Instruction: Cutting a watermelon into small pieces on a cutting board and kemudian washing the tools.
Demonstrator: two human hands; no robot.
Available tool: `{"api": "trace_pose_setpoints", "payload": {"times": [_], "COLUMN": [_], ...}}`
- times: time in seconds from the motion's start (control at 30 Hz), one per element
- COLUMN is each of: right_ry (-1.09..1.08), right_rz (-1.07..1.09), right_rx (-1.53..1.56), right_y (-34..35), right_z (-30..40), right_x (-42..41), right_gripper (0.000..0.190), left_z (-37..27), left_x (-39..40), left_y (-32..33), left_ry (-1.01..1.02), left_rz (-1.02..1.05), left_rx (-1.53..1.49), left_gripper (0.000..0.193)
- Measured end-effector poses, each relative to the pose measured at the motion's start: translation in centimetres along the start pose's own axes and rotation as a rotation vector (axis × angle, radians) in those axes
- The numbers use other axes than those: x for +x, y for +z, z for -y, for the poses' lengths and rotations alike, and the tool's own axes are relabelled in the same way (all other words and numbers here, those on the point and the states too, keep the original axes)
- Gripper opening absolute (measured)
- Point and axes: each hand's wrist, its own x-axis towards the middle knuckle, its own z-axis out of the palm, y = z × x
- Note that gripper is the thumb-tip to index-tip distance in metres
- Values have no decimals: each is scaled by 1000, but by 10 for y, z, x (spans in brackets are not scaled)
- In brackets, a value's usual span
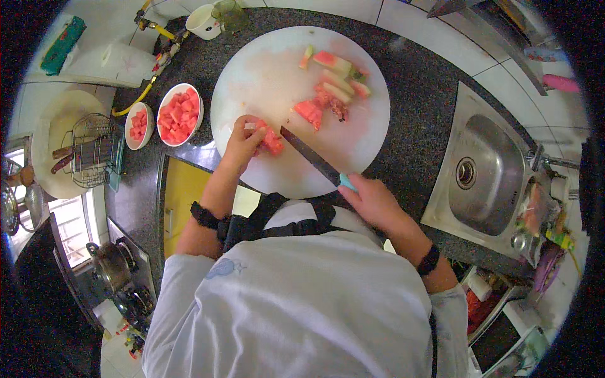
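On a round white cutting board (264,75), my left hand (245,141) grips a piece of watermelon flesh (270,141) near the board's left edge. My right hand (371,197) holds a kitchen knife (312,153) by its turquoise handle, the blade's tip pointing up and left beside that piece. A wedge of watermelon (309,113) lies further back, touching a heap of rinds (336,82) and scraps. Left of the board stand a larger white bowl (202,115) and a smaller one (151,127), both holding watermelon cubes.
At the right is a stainless-steel sink (487,189) with a tap (536,158). A wire rack (94,151) with knives hangs at the left. A white mug (202,22) and a greenish glass (230,16) stand behind the board, near a yellow gas hose (137,104).
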Motion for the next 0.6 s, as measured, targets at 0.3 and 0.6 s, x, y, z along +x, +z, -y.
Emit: {"api": "trace_pose_setpoints", "payload": {"times": [0.3, 0.6], "right_ry": [-30, -167], "right_rz": [45, -100], "right_rx": [0, -218], "right_y": [0, -3], "right_z": [8, 18], "right_x": [5, 31], "right_gripper": [35, 29], "left_z": [4, 30], "left_x": [-22, -21], "left_y": [-7, -36], "left_ry": [48, 75], "left_rz": [22, 70], "left_rx": [-294, -475], "left_gripper": [34, 36]}}
